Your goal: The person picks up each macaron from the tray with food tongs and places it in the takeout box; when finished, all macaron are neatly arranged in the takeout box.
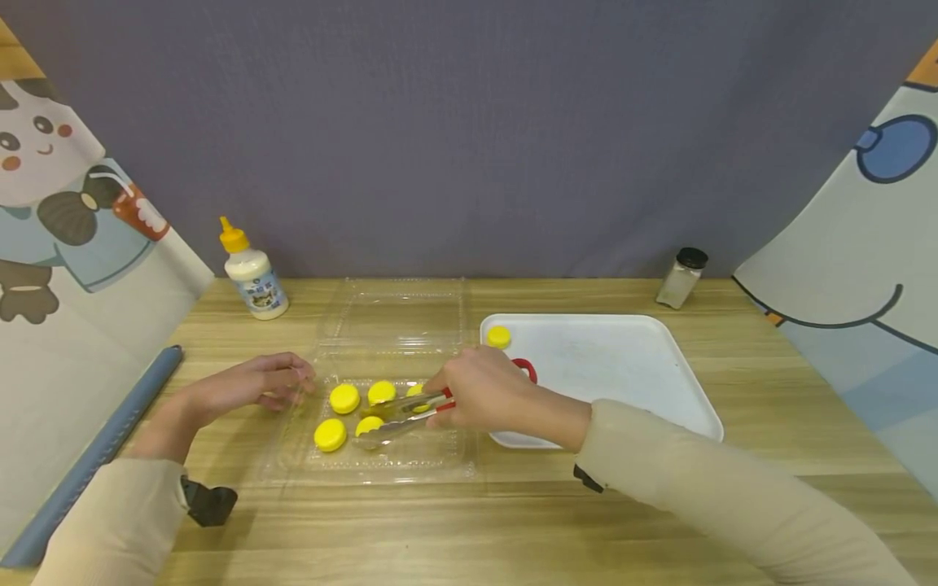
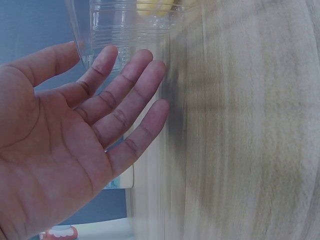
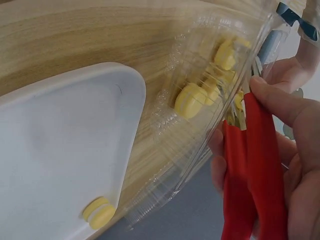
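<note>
My right hand [image 1: 487,395] grips red-handled metal tongs [image 3: 267,180], their tips reaching down into a clear plastic box [image 1: 440,468]. One yellow macaron [image 1: 369,426] lies between the tong tips; whether they squeeze it I cannot tell. Around it in the box sit several more yellow macarons [image 1: 330,435], one partly covered by the tongs. My left hand [image 1: 252,382] is at the box's left wall with its fingers loosely spread, palm bare in the left wrist view. A single macaron [image 1: 499,337] lies in the far left corner of a white tray [image 1: 601,382].
Behind the box its hinged clear lid [image 1: 396,313] lies folded back. A squeeze bottle [image 1: 252,277] with a yellow cap stands at the back left, a black-lidded jar [image 1: 681,278] at the back right. Along the left edge runs a blue roll [image 1: 95,456].
</note>
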